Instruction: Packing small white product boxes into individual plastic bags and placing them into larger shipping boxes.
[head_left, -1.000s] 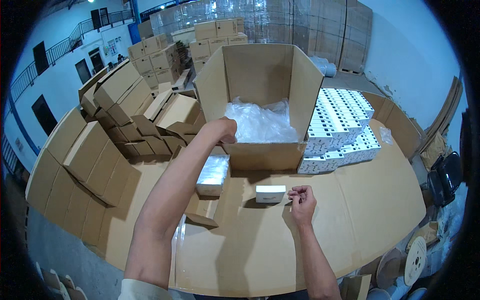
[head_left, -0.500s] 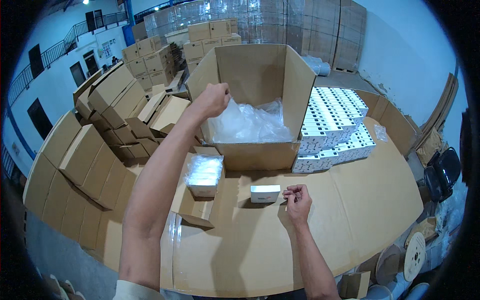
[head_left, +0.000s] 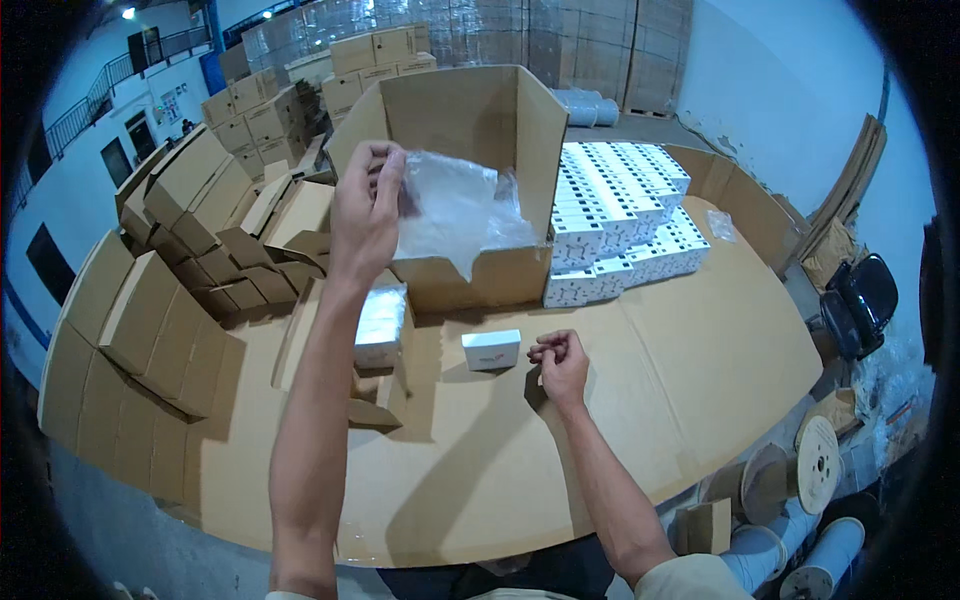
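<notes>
My left hand point(head_left: 368, 205) pinches a clear plastic bag point(head_left: 445, 205) by its corner. The bag hangs in front of the large open carton point(head_left: 470, 285), which has more clear plastic inside. My right hand point(head_left: 562, 365) hovers over the table just right of a small white box point(head_left: 491, 350), fingers loosely curled and apart, holding nothing. That box stands by itself on the cardboard-covered table. Beneath my left forearm is a smaller open carton point(head_left: 378, 412), partly hidden by the arm, with several plastic-wrapped white boxes point(head_left: 380, 330) in it.
Stacked white boxes point(head_left: 610, 215) stand right of the large carton. Many brown cartons point(head_left: 150, 335) crowd the left side. A small plastic piece point(head_left: 720, 226) lies at the table's right. Beyond the edge are a black chair point(head_left: 862, 305) and cable reels point(head_left: 817, 460).
My left hand has drawn the plastic bag up out of the large carton and toward me. My right hand stays beside the small white box. The view has shifted slightly.
</notes>
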